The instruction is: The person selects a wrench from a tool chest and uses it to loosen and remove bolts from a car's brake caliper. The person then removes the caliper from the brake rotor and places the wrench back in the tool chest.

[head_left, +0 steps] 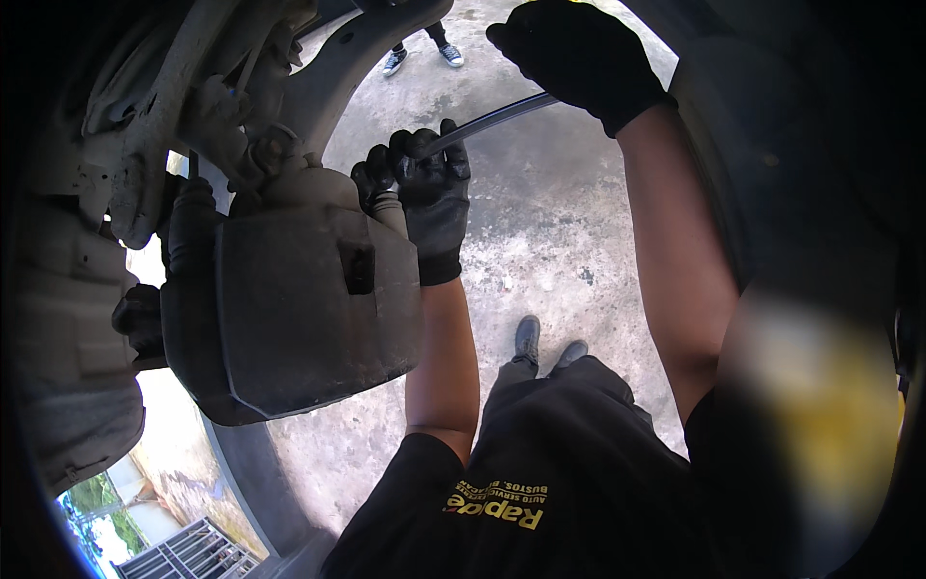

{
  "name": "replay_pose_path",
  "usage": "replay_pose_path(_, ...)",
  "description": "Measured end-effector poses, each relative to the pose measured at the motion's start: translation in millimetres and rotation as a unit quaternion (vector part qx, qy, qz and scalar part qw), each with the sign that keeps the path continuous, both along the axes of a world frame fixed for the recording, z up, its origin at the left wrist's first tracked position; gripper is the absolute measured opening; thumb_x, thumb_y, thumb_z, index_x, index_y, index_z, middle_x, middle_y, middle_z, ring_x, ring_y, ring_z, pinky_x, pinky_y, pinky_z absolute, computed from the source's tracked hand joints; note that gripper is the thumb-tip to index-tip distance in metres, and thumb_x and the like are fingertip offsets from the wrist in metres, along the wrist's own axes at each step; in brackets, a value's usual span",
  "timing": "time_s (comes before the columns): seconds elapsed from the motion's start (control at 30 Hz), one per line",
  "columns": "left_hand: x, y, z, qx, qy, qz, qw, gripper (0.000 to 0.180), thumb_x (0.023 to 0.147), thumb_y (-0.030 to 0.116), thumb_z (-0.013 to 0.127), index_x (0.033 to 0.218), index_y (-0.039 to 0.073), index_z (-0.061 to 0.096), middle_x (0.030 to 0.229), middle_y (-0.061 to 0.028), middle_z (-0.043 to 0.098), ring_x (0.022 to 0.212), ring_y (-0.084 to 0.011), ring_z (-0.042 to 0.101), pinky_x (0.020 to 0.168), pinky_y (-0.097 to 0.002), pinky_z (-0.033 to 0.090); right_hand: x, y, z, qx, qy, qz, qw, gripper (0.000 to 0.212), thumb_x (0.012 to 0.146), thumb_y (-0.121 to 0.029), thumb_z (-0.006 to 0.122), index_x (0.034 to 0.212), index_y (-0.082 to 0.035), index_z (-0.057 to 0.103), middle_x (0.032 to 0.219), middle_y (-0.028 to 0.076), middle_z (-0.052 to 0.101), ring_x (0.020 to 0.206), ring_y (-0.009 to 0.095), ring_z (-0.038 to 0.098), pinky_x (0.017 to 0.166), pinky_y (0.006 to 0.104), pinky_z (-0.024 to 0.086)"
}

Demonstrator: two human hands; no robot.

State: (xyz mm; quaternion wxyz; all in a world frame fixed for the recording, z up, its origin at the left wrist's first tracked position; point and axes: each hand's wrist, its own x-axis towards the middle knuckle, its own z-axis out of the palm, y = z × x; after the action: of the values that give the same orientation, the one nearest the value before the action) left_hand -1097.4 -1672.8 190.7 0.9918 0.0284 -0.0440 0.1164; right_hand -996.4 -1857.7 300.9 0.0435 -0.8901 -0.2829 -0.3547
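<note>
A large dark brake caliper [309, 299] hangs at the left, with a ribbed rubber boot [389, 210] at its upper right. Just behind that boot is my left hand [431, 198], in a black glove, fingers curled round the lower end of a long metal wrench [502, 114]. My gloved right hand [584, 63] is closed round the wrench's other end, higher and to the right. The handle slants up between both hands. Its working head is hidden behind my left fingers and the caliper.
Suspension arms [174, 106] crowd the upper left, above the caliper. Dark bodywork [791, 164] closes in on the right. Below lies a stained concrete floor [550, 251]. A person's sneakers [451, 55] stand at the far top. A metal grille [193, 555] shows lower left.
</note>
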Motion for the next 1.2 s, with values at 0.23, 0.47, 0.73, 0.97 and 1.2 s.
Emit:
replay_pose_path(0.23,-15.9,-0.4,-8.2,0.0,-0.071,-0.035,0.997,0.021,0.096,0.039,0.065,0.095,0.018,0.071,0.111,-0.0004,0.072,0.129,-0.031,0.059,0.121,-0.0587,0.033,-9.7,-1.7,17.9,0.018,-0.086,0.097,0.991,0.036,0.101,-0.035,0.056,0.081,-0.007,0.068,0.073,0.012,0.069,0.065,0.031,0.068,0.067,0.0459,0.055)
replay_pose_path(0.47,-15.0,1.5,-13.6,0.025,-0.139,-0.082,0.987,0.031,0.096,0.048,0.065,0.117,0.027,0.072,0.136,-0.0001,0.063,0.152,-0.0293,0.037,0.125,-0.0601,0.023,-23.5,18.3,69.3,0.397,0.417,-0.01,0.817,0.036,0.099,-0.032,0.064,0.079,-0.002,0.065,0.059,0.004,0.059,0.055,0.012,0.059,0.057,0.03,0.047)
replay_pose_path(0.73,-5.9,4.1,-11.9,0.111,-0.1,-0.018,0.989,0.039,0.102,0.056,0.051,0.099,0.023,0.071,0.12,0.0006,0.065,0.134,-0.0266,0.048,0.116,-0.0579,0.029,-29.1,22.5,62.5,0.273,0.325,0.075,0.902,0.031,0.096,-0.032,0.064,0.086,-0.004,0.071,0.064,0.005,0.062,0.057,0.012,0.059,0.058,0.0314,0.048)
replay_pose_path(0.97,38.1,9.4,-0.2,0.002,-0.211,-0.119,0.97,0.057,0.103,0.06,0.043,0.062,0.022,0.056,0.073,0.0065,0.05,0.087,-0.0127,0.05,0.084,-0.042,0.038,-30.8,23.4,83.7,0.016,0.432,0.049,0.9,0.026,0.094,-0.033,0.07,0.097,-0.007,0.073,0.076,0.008,0.071,0.07,0.017,0.07,0.064,0.0331,0.054)
replay_pose_path(1.2,45.5,27.9,-37.5,0.143,-0.112,-0.046,0.982,0.062,0.106,0.063,0.037,0.069,0.017,0.057,0.071,-0.0026,0.042,0.082,-0.0231,0.042,0.079,-0.0453,0.04,-25.5,31.9,-61.5,0.081,0.353,0.259,0.895,0.021,0.094,-0.023,0.07,0.108,-0.008,0.069,0.079,0.012,0.071,0.077,0.031,0.071,0.075,0.0421,0.055)
